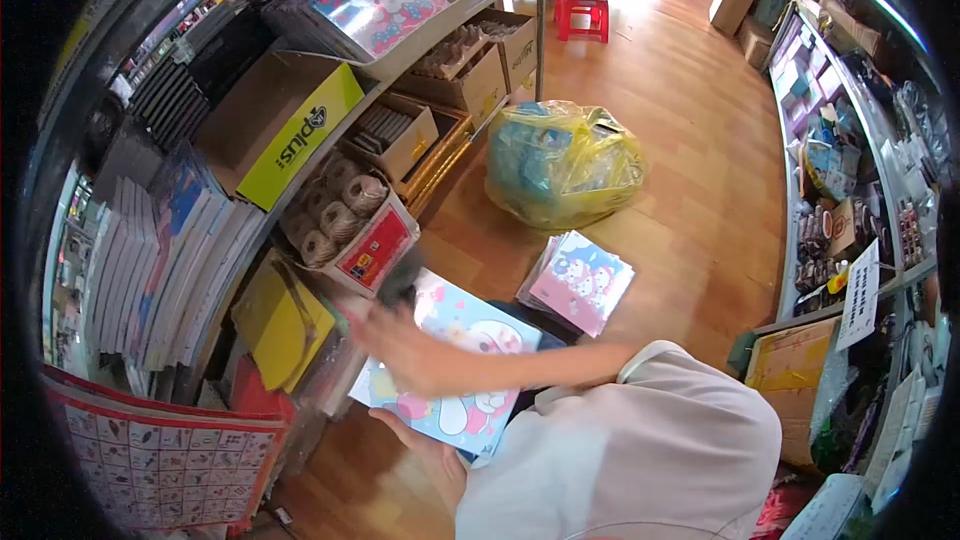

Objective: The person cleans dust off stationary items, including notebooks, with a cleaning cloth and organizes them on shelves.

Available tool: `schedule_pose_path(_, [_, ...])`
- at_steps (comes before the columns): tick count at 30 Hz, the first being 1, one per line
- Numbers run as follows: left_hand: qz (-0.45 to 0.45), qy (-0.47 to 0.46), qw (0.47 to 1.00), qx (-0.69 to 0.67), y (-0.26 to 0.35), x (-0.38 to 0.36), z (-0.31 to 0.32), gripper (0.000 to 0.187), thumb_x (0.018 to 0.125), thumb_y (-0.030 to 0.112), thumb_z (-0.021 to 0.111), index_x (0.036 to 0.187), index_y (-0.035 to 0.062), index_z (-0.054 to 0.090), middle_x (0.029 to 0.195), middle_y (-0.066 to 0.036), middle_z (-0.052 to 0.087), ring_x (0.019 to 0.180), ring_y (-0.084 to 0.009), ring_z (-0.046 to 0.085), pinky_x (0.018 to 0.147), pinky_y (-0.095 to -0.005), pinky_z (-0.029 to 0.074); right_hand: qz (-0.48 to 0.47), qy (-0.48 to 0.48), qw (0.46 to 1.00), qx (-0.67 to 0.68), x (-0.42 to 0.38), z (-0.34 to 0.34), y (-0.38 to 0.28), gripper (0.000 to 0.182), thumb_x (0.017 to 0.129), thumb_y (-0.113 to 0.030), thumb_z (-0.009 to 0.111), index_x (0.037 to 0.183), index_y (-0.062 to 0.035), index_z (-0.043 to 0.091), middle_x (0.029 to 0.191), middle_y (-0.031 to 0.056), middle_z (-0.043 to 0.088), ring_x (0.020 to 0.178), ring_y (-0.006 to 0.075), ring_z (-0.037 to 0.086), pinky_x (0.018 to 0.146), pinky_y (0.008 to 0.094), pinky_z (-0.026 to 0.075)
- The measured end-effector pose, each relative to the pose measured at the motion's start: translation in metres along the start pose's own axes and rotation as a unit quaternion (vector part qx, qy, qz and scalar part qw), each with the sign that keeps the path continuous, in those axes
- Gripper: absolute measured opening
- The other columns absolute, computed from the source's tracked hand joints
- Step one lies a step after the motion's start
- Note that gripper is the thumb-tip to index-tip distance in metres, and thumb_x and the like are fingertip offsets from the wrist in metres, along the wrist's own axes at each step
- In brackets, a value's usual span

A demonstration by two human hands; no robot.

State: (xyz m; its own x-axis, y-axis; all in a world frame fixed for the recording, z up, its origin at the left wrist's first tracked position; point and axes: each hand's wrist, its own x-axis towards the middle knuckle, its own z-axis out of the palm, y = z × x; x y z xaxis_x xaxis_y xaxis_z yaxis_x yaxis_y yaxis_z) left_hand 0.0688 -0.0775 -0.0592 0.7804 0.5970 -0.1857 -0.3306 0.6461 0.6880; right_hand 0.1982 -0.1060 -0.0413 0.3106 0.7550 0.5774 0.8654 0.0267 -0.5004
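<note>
A light-blue book (pixel 470 335) with a cartoon rabbit on its glossy cover lies tilted in front of my body. My left hand (pixel 425 442) grips its lower edge, thumb along the side and the other fingers hidden beneath. My right hand (pixel 395 345) is over the cover's left part, smeared by motion, its forearm crossing the book. A dark, blurred thing (pixel 402 278) sticks up from its fingers; I cannot tell what it is. Just beyond the book, a stack of pink and blue cartoon-covered books (pixel 583 283) rests near my knee.
A tied yellow plastic bag (pixel 570 165) sits on the wooden floor (pixel 690 170). Shelves on the left hold a twine box (pixel 375 245), a green-edged carton (pixel 300 140) and upright books (pixel 170 270). Another loaded shelf (pixel 840 160) lines the right. A red stool (pixel 582 12) stands farther off.
</note>
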Motion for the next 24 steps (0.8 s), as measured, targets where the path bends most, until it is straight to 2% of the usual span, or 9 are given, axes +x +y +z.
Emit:
schedule_pose_path(2, [0.234, 0.141, 0.871, 0.408, 0.002, -0.012, 0.007, 0.096, 0.08, 0.075, 0.042, 0.148, 0.0132, 0.017, 0.151, -0.007, 0.023, 0.136, -0.028, 0.028, 0.112, -0.0456, 0.026, -0.128, -0.04, 0.991, 0.019, -0.016, 0.032, -0.03, 0.064, 0.082, -0.008, 0.05, 0.142, 0.0004, 0.03, 0.149, 0.0197, 0.027, 0.139, 0.0374, 0.023, 0.109, 0.0568, 0.023])
schedule_pose_path(3, [0.24, 0.143, 0.869, 0.409, 0.007, -0.011, 0.003, 0.096, 0.08, 0.075, 0.042, 0.148, 0.0132, 0.017, 0.151, -0.007, 0.023, 0.136, -0.028, 0.028, 0.112, -0.0456, 0.026, -0.133, -0.037, 0.99, 0.021, -0.021, 0.03, -0.031, 0.064, 0.082, -0.008, 0.05, 0.142, 0.0004, 0.03, 0.149, 0.0197, 0.027, 0.139, 0.0374, 0.023, 0.109, 0.0568, 0.023])
schedule_pose_path(6, [0.124, 0.094, 0.976, 0.149, 0.025, -0.01, -0.019, 0.095, 0.081, 0.074, 0.043, 0.149, 0.0133, 0.015, 0.152, -0.006, 0.022, 0.137, -0.0268, 0.027, 0.112, -0.0451, 0.026, -0.147, -0.058, 0.983, 0.095, -0.044, 0.009, -0.02, 0.065, 0.082, -0.008, 0.05, 0.142, 0.0005, 0.029, 0.151, 0.0179, 0.024, 0.14, 0.0358, 0.022, 0.11, 0.0549, 0.023])
schedule_pose_path(9, [-0.015, 0.028, 0.99, -0.139, 0.024, -0.007, -0.031, 0.095, 0.082, 0.072, 0.045, 0.149, 0.0134, 0.013, 0.153, -0.006, 0.02, 0.138, -0.0256, 0.026, 0.113, -0.0446, 0.026, -0.013, -0.058, 0.998, 0.026, -0.032, -0.011, 0.016, 0.065, 0.084, -0.012, 0.05, 0.144, -0.0001, 0.027, 0.151, 0.018, 0.024, 0.14, 0.0352, 0.022, 0.11, 0.0555, 0.022])
schedule_pose_path(12, [0.004, -0.097, 0.995, 0.034, -0.008, 0.002, -0.037, 0.094, 0.082, 0.072, 0.045, 0.149, 0.0134, 0.016, 0.152, -0.005, 0.022, 0.138, -0.0257, 0.025, 0.112, -0.0454, 0.027, 0.044, 0.017, 0.998, 0.044, -0.014, -0.009, 0.017, 0.066, 0.085, -0.016, 0.051, 0.144, 0.0003, 0.026, 0.151, 0.0181, 0.023, 0.141, 0.034, 0.022, 0.11, 0.0561, 0.021])
schedule_pose_path(16, [0.039, -0.046, 0.996, -0.072, 0.004, 0.021, -0.043, 0.088, 0.084, 0.071, 0.042, 0.147, 0.0129, 0.022, 0.15, -0.008, 0.027, 0.136, -0.0295, 0.029, 0.11, -0.0469, 0.029, -0.208, -0.054, 0.971, 0.108, -0.03, 0.038, -0.02, 0.065, 0.087, -0.02, 0.053, 0.144, -0.0005, 0.028, 0.151, 0.0188, 0.024, 0.14, 0.0358, 0.022, 0.109, 0.0588, 0.021])
schedule_pose_path(20, [0.107, -0.003, 0.989, -0.102, 0.029, 0.024, -0.044, 0.086, 0.085, 0.069, 0.043, 0.146, 0.0118, 0.025, 0.149, -0.01, 0.029, 0.135, -0.0306, 0.031, 0.11, -0.0477, 0.029, -0.204, -0.131, 0.96, 0.138, -0.066, 0.022, -0.041, 0.073, 0.084, -0.025, 0.058, 0.145, -0.0022, 0.025, 0.153, 0.0177, 0.02, 0.141, 0.0364, 0.019, 0.109, 0.0596, 0.022])
schedule_pose_path(23, [0.15, 0.033, 0.978, -0.138, 0.034, 0.019, -0.036, 0.085, 0.085, 0.068, 0.044, 0.146, 0.011, 0.027, 0.148, -0.011, 0.031, 0.134, -0.0314, 0.033, 0.11, -0.0483, 0.029, -0.074, -0.237, 0.958, 0.143, -0.075, -0.005, -0.025, 0.092, 0.075, -0.024, 0.069, 0.148, -0.0065, 0.016, 0.156, 0.0144, 0.008, 0.143, 0.0356, 0.01, 0.106, 0.0591, 0.027])
schedule_pose_path(24, [0.134, 0.035, 0.979, -0.15, 0.033, 0.017, -0.029, 0.084, 0.086, 0.068, 0.043, 0.146, 0.0109, 0.026, 0.148, -0.012, 0.031, 0.133, -0.032, 0.034, 0.11, -0.0486, 0.028, -0.05, -0.245, 0.961, 0.118, -0.075, -0.012, -0.02, 0.083, 0.078, -0.016, 0.066, 0.147, -0.0063, 0.021, 0.155, 0.0157, 0.014, 0.142, 0.0358, 0.015, 0.106, 0.0555, 0.031])
